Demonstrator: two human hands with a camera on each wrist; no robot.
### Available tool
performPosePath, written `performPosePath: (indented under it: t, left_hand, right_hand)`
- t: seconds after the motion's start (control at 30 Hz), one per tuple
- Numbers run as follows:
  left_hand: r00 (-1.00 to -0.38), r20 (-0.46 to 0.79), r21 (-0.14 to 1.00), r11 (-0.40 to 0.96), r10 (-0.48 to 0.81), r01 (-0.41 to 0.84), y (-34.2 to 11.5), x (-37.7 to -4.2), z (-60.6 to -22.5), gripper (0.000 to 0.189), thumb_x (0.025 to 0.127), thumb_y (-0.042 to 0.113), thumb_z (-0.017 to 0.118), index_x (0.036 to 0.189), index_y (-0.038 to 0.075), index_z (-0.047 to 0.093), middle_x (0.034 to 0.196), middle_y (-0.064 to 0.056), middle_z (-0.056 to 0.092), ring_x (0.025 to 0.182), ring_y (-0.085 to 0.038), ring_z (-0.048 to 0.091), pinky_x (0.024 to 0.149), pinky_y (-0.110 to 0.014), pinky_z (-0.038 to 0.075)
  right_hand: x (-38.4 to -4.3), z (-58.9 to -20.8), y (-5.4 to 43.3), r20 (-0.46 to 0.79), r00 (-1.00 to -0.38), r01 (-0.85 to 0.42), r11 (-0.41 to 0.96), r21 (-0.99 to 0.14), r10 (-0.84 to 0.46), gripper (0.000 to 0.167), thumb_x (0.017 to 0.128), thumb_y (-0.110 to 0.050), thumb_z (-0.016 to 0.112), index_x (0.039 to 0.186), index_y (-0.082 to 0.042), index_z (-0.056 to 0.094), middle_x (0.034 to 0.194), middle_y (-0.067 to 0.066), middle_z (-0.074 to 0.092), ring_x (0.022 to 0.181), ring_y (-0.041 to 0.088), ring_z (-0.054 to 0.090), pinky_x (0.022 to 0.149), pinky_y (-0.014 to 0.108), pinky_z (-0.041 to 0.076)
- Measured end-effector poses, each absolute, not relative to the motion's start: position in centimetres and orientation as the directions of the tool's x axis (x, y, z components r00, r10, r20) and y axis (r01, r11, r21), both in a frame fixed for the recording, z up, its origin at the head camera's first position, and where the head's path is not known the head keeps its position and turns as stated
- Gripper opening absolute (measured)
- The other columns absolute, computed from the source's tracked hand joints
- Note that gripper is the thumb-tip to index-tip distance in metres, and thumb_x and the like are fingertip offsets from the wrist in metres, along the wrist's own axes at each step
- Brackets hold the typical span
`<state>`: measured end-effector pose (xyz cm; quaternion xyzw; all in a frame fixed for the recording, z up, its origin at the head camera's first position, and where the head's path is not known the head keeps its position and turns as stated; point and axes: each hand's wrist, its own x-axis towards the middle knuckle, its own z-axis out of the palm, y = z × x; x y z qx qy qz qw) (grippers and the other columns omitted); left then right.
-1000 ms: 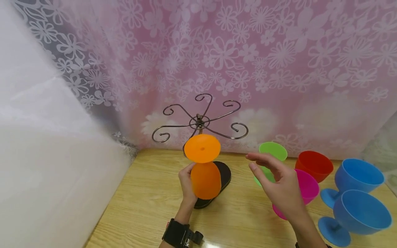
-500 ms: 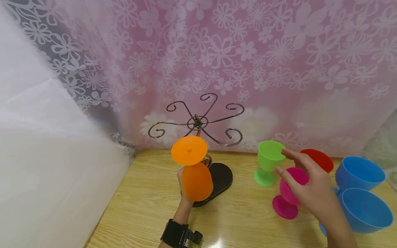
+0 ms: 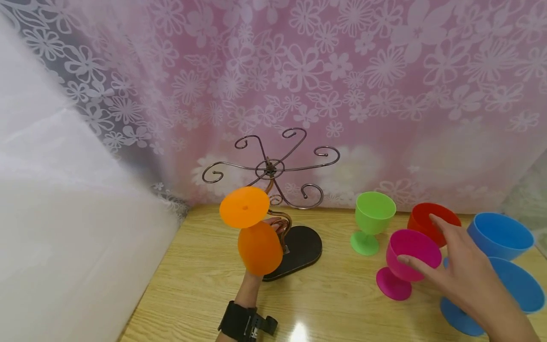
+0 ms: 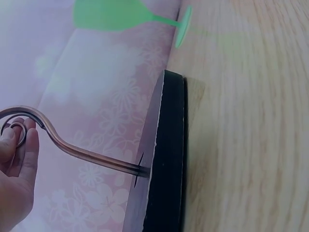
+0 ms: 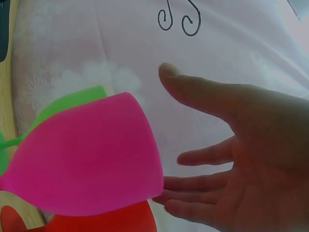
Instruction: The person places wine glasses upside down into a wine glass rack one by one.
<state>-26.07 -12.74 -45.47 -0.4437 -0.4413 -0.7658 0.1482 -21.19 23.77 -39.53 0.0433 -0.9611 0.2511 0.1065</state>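
Note:
A metal goblet stand has a dark base [image 3: 301,251], a copper-coloured curved stem [image 4: 99,161] and scrolled arms [image 3: 314,168] on top. An orange goblet [image 3: 259,249] hangs upside down from a front arm, foot uppermost. Behind it, my left hand [image 4: 17,186] pinches the small scroll ring on the stem; the goblet hides much of this hand in the head view. My right hand [image 3: 466,268] is spread over the right side of the table, thumb tip overlapping the bowl of a magenta goblet [image 3: 395,282]. In the right wrist view its fingers hold nothing, close beside the magenta rim.
A green goblet [image 3: 372,216] stands behind the magenta one on the wooden table [image 3: 329,304]. Beyond my right hand are a red goblet [image 3: 427,228] and two blue goblets, one farther back [image 3: 495,242] and one nearer [image 3: 459,316]. A flowered curtain [image 3: 299,95] hangs behind.
The stand's arms have turned, carrying the orange goblet left. My right hand has moved right, from near the green goblet to over the magenta and blue ones.

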Motion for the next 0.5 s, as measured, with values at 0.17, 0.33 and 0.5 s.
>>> performPosePath:
  t: [0.17,0.33,0.5]
  left_hand:
    - [-0.594,0.803,0.568,-0.372,0.054,0.734,-12.8,-25.8,-44.8,0.037,0.108,0.005,0.052,0.135,0.025,0.067,0.130,0.011,0.065,0.117,-0.004,0.063,0.102,-0.021,0.049]
    - [-0.597,0.802,0.559,-0.342,-0.006,0.755,-12.6,-25.3,-44.0,0.034,0.106,0.005,0.054,0.130,0.024,0.070,0.124,0.009,0.069,0.112,-0.006,0.066,0.098,-0.023,0.053]
    - [-0.691,0.723,0.651,-0.321,-0.014,0.688,-12.1,-25.2,-43.7,0.028,0.106,0.012,0.058,0.121,0.029,0.075,0.116,0.010,0.072,0.105,-0.005,0.069,0.093,-0.022,0.055]
  right_hand:
    - [-21.3,-39.4,24.2,0.102,-0.994,-0.085,0.870,-0.486,-0.039,0.121,0.076,-0.065,0.082,0.149,0.016,0.029,0.130,0.042,0.044,0.106,0.060,0.049,0.068,0.062,0.059]
    - [-21.4,-39.2,24.2,0.024,-0.998,-0.057,0.870,-0.491,-0.052,0.121,0.076,-0.066,0.081,0.145,0.020,0.032,0.127,0.043,0.048,0.104,0.058,0.053,0.070,0.060,0.059]
    - [-21.3,-39.4,24.6,-0.016,-0.999,-0.025,0.881,-0.473,-0.037,0.119,0.073,-0.065,0.084,0.141,0.021,0.036,0.118,0.041,0.053,0.097,0.052,0.056,0.065,0.053,0.060]
